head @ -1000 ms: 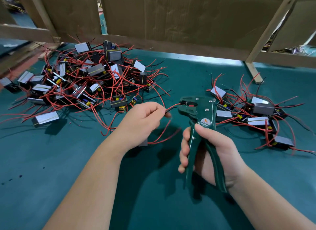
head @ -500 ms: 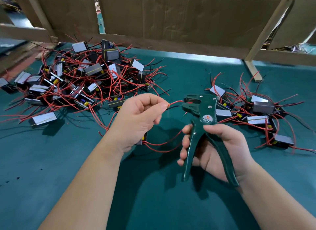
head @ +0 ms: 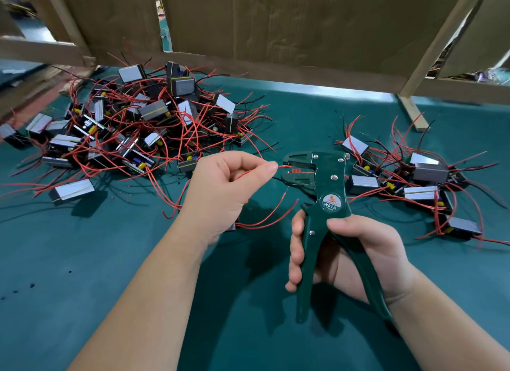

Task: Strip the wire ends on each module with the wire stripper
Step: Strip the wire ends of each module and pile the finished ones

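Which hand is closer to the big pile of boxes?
Left. The left hand is just in front of the big pile; the right hand, gripping the wire stripper, is farther right.

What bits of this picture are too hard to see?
Head view:
- The module below the left hand: mostly hidden by that hand.
- The red wire tip inside the wire stripper: too small to tell if stripped.
- The small print under "W01A": too small.

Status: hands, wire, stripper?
Left hand pinches red wire, tip in wire stripper head. Right hand grips the stripper, not yet squeezed. Nothing in the way.
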A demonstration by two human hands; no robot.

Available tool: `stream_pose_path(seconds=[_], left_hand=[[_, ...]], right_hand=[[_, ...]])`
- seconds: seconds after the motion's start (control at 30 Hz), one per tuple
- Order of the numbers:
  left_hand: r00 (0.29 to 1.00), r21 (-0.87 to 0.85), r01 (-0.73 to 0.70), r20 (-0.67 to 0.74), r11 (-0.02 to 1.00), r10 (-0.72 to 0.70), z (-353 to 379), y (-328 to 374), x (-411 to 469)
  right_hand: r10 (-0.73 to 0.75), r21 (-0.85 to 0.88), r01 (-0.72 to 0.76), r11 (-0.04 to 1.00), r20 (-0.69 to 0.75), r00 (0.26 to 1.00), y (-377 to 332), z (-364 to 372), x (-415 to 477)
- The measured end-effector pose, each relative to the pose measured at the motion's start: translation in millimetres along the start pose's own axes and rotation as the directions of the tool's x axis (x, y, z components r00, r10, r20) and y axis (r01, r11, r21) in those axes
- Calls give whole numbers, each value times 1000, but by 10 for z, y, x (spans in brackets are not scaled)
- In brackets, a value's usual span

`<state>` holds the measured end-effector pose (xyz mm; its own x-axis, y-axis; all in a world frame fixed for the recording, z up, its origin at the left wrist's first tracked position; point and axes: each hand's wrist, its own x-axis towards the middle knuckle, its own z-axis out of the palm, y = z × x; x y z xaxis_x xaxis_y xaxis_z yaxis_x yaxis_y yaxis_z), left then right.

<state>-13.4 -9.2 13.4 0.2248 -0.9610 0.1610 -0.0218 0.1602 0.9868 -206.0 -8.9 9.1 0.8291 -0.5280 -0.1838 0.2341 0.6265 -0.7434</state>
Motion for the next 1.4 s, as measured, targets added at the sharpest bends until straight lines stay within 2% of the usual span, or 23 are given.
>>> stream_pose_path(seconds=[0.2,0.33,0.53,0.87,0.97,1.03,1.1,1.17,1.27,1.33,1.4], left_hand=[[1000,69,-19,12,997,18,-10,-33,9],[1000,62,-22,4,998,22,2,-27,17],[999,17,-35,12,999,35,5,-30,1],[999,13,-37,2,999,36,15,-34,3],[1000,-13,1,19,1000,-1,17,-37,8],[998,26,65,24,998,-65,46,-70,27],[989,62,128,67,990,-132,88,-110,32],[980,64,158,116,985,-165,108,-132,14],[978,58,172,107,983,-178,88,-115,2],[983,50,162,83,986,-165,70,-103,25],[984,38,156,79,987,-158,81,-91,31]], right_hand=[[-6,-40,5,999,-26,1000,-4,13,-8],[-31,-82,24,996,-90,995,-1,29,-6],[-49,-89,42,995,-69,996,-6,31,-12],[-76,-83,67,994,-114,991,29,60,-15],[-98,-115,75,991,-209,973,60,105,6],[-105,-108,72,992,-337,936,66,117,37],[-113,-66,95,993,-382,917,61,115,54],[-167,19,183,983,-333,928,51,96,65],[-269,113,314,943,-304,914,32,48,75],[-299,88,337,937,-295,908,29,22,72],[-259,45,281,959,-267,928,42,22,72]])
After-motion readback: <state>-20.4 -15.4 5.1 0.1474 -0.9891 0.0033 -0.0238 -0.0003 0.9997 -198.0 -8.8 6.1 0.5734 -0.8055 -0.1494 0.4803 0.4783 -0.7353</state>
